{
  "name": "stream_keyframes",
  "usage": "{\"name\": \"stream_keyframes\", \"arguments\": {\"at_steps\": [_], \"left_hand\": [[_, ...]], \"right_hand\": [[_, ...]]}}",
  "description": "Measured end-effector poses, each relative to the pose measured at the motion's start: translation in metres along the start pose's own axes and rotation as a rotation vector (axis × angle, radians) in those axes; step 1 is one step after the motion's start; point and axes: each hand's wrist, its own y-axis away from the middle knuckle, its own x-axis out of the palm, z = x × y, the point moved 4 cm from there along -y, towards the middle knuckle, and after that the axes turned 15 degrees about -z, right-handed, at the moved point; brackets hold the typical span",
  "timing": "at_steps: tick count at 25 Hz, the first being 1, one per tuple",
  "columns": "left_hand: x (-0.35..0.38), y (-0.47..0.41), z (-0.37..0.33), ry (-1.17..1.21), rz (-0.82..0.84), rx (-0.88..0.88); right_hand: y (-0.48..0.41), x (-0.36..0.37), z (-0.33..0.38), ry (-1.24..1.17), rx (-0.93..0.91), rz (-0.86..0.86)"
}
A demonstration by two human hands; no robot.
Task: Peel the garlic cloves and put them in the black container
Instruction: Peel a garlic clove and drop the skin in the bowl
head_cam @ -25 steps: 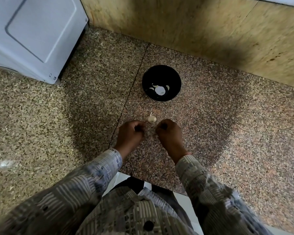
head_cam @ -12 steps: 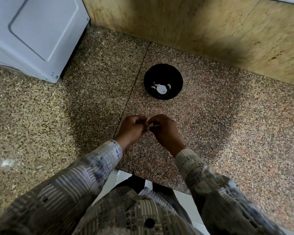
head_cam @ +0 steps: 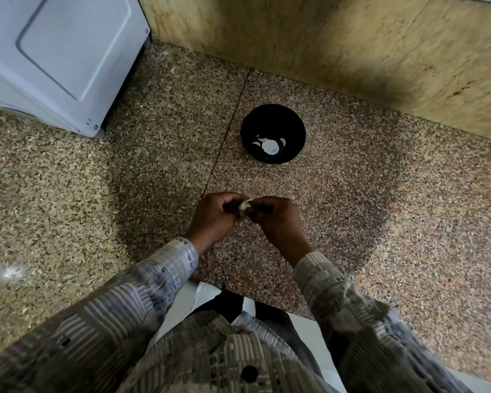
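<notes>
since one second ago, the garlic clove (head_cam: 244, 207) has left the granite counter (head_cam: 380, 208), where it lay between my separated hands; both hands have closed together around it at the centre of the frame. my left hand (head_cam: 214, 217) pinches the clove with curled fingers, and my right hand (head_cam: 275, 219) pinches it from the opposite side, fingertips meeting over it. judged purpose: one hand steadies the clove while the other works the skin loose. the clove is held above the counter, just below the black container (head_cam: 295, 123) in the frame, so a short reach forward would deliver it. the container sits in the upper centre, near the wall, and already holds pale peeled pieces (head_cam: 270, 146). only a small pale strip of the clove shows between my fingertips; that strip runs roughly from upper right to lower left, which suggests the long axis lies across the grip line. which end is the tip cannot be determined. the skin appears partly attached; peeling is judged unfinished.
</notes>
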Motion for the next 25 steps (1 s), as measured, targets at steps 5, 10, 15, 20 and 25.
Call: {"name": "stream_keyframes", "arguments": {"at_steps": [5, 10, 15, 20, 25], "left_hand": [[-0.001, 0.006, 0.001, -0.036, -0.063, 0.052], [0.000, 0.009, 0.006, -0.045, -0.083, 0.026], [0.005, 0.019, 0.000, -0.078, -0.126, 0.102], [0.004, 0.021, -0.002, -0.071, -0.160, 0.065], [-0.015, 0.013, -0.001, -0.229, -0.252, 0.064]], "right_hand": [[0.006, 0.011, -0.002, -0.090, 0.140, -0.086], [0.014, 0.020, -0.011, -0.128, 0.203, -0.147], [0.017, 0.030, -0.013, -0.204, 0.345, -0.211], [0.015, 0.037, -0.018, -0.530, 0.552, -0.049], [0.014, 0.040, -0.019, -0.712, 0.631, 0.109]]}}
